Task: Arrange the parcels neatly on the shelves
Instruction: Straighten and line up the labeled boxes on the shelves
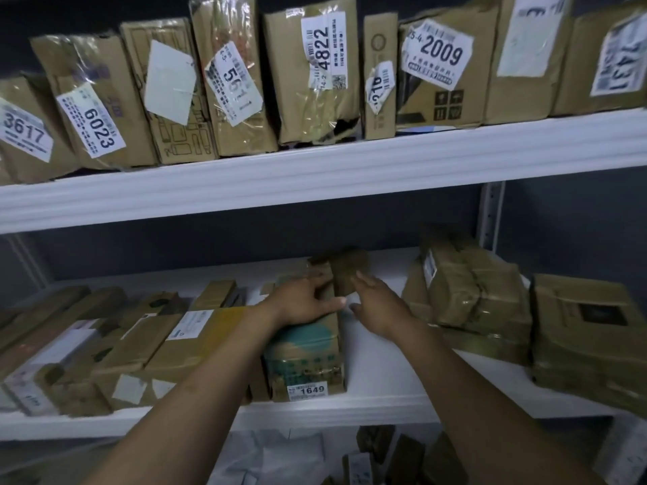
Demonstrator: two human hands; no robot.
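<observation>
Your target, the small dark brown cardboard parcel (350, 271), sits at the back of the white middle shelf (385, 390). It is straight ahead of both hands, just behind the far end of the tall cardboard box with teal print and the label 1649 (308, 358). That box runs front to back, its labelled end facing you. The small parcel seems to lie crosswise behind it, though it is too blurred to be sure.

Your left hand (304, 301) rests flat on top of the teal-printed box, fingers spread and thumb pointing right, gripping nothing. Its fingertips reach the near left edge of the small parcel. Your right hand (380, 304) hovers over bare shelf just right of the box, fingers loose and extended, empty, its fingertips at the parcel's near right corner.

So the parcel lies between your two sets of fingertips and slightly beyond them. The right hand is the freer one, I judge, since the left is steadying the box. A gap of bare shelf lies between this box and the tape-wrapped brown bundle (469, 295) well off to the right.
</observation>
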